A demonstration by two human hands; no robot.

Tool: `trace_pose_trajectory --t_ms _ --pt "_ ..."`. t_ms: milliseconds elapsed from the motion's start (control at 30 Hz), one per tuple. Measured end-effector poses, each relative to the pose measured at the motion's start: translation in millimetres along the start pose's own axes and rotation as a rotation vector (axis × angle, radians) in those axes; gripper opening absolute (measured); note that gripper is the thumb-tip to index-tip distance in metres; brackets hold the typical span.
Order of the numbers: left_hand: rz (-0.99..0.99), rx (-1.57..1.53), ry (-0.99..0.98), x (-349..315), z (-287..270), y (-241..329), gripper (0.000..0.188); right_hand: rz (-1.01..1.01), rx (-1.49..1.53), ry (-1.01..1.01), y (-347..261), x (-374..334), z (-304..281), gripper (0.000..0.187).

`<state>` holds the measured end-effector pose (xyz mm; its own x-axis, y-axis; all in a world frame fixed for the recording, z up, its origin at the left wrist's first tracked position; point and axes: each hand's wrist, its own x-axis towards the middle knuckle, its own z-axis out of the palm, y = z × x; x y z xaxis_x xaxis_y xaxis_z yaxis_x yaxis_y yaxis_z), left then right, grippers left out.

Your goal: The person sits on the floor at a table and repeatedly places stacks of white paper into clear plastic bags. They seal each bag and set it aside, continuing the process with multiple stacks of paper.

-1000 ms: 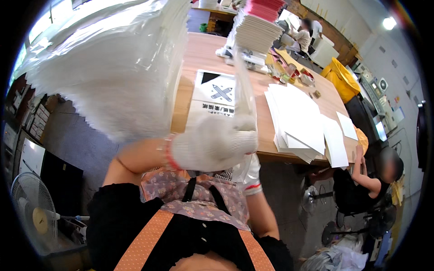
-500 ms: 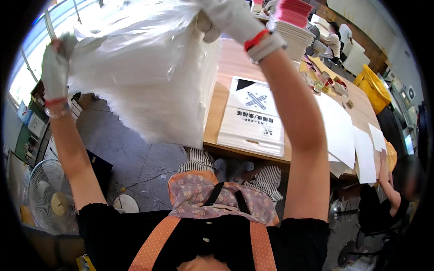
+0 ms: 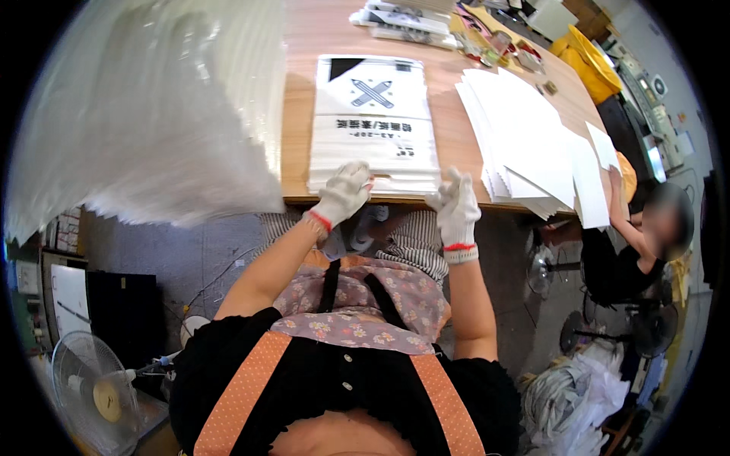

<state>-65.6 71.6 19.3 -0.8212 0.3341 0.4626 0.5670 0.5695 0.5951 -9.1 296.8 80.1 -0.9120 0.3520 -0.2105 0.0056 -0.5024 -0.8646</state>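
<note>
- Squarely on the wooden table (image 3: 450, 144), at its near edge, lies the stack of printed bags (image 3: 372, 152), flat, white, with a crossed-pencils picture towards its far end.
- The left hand (image 3: 342, 193), gloved, is bent over the near edge of the stack, left of its middle; whether it pinches a layer, I cannot tell.
- The right hand (image 3: 458, 207), also gloved, is loosely unfurled just beside the near right corner, with nothing seen in it.
- Judging by the sheen, each bag should be thin, light and limp, and slippery against its neighbours; the whole stack would be heavier and apt to slide askew.
- The layered near edge looks the best place to take hold: pinch one layer there, or support both near corners for several.
- Left of the stack stands a big glossy plastic pile (image 3: 167, 114); right of it, loose white sheets (image 3: 525, 144).
</note>
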Motion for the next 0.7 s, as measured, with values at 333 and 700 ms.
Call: trace_pose_trajectory --t_ms 333,700 --pt "-0.232 0.109 -0.505 60.5 31.0 -48.1 0.026 0.377 -0.285 0.011 40.2 -8.8 -37.4 0.035" --pt "-0.585 -1.35 0.114 142.1 -1.7 -105.6 0.019 -0.439 -1.638 -0.111 74.7 116.7 3.4 0.039"
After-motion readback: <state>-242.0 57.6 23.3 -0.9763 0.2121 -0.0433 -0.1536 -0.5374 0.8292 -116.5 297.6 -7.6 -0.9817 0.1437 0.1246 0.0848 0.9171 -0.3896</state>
